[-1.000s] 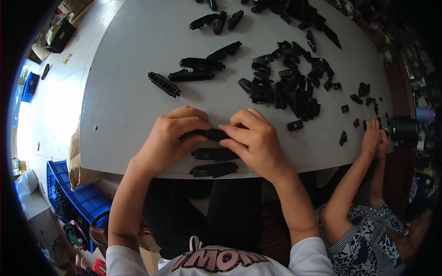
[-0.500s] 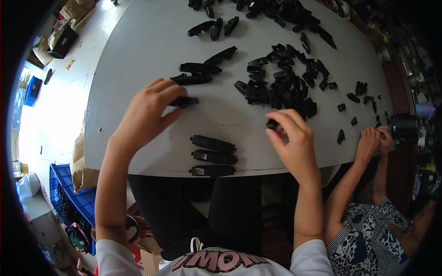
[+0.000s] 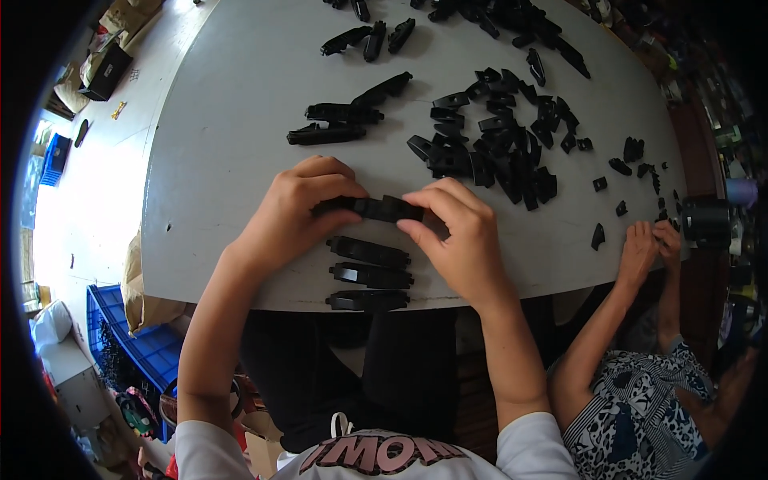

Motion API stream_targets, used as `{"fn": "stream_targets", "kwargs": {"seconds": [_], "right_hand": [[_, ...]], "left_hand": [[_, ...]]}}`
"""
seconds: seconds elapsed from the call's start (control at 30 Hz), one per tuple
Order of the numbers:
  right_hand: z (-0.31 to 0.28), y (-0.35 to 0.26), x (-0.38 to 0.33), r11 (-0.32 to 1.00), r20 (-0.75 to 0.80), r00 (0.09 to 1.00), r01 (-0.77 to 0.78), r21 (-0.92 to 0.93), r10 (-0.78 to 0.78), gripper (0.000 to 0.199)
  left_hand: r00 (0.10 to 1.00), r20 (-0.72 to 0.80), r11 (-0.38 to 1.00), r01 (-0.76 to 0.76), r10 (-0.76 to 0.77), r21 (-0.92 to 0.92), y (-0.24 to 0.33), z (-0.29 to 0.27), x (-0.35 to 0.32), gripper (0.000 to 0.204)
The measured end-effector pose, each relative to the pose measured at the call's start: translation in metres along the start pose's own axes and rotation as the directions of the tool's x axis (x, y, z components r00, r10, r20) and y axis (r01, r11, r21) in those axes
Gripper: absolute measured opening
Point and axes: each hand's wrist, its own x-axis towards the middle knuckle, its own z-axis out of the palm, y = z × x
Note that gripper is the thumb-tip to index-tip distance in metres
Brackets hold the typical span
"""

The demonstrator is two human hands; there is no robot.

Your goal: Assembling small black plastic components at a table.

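Observation:
Over the near middle of the table (image 3: 232, 152), my left hand (image 3: 292, 208) pinches the left end of a long black plastic part (image 3: 370, 210). My right hand (image 3: 464, 236) has thumb and fingers closed on a small black plastic piece (image 3: 392, 207) at that part's right end. The two pieces touch; whether they are locked together I cannot tell. Just below my hands, three long black plastic parts (image 3: 371, 275) lie in a stack of rows by the table's near edge. Several similar long parts (image 3: 344, 113) lie beyond my left hand.
A pile of small black pieces (image 3: 500, 136) lies beyond my right hand, with another heap (image 3: 512, 20) at the far side. At right, another person's hands (image 3: 644, 248) work at the table edge near a black cylindrical container (image 3: 704, 223). Blue crates (image 3: 144, 340) stand on the floor at left.
My hands have come together from either side. The right one has moved left with its small piece, bringing it against the long part in my left hand, which has moved down and right.

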Motion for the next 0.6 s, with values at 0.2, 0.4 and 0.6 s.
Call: {"fn": "stream_targets", "kwargs": {"seconds": [0.2,0.4,0.6], "right_hand": [[0.001,-0.001,-0.004,1.000,0.030,0.999,0.014,0.008,-0.014,0.024],[-0.006,-0.001,0.020,0.992,-0.086,0.992,0.081,-0.092,-0.089,0.019],[-0.027,0.005,0.053,0.832,0.163,0.975,0.213,-0.512,-0.149,0.022]], "left_hand": [[1.000,-0.014,1.000,-0.026,0.026,-0.011,-0.002,0.004,-0.003,0.026],[0.996,-0.050,0.991,-0.073,0.079,0.116,-0.001,-0.007,-0.006,0.027],[0.946,-0.305,0.798,0.100,0.108,0.594,-0.008,-0.019,0.012,0.026]]}}
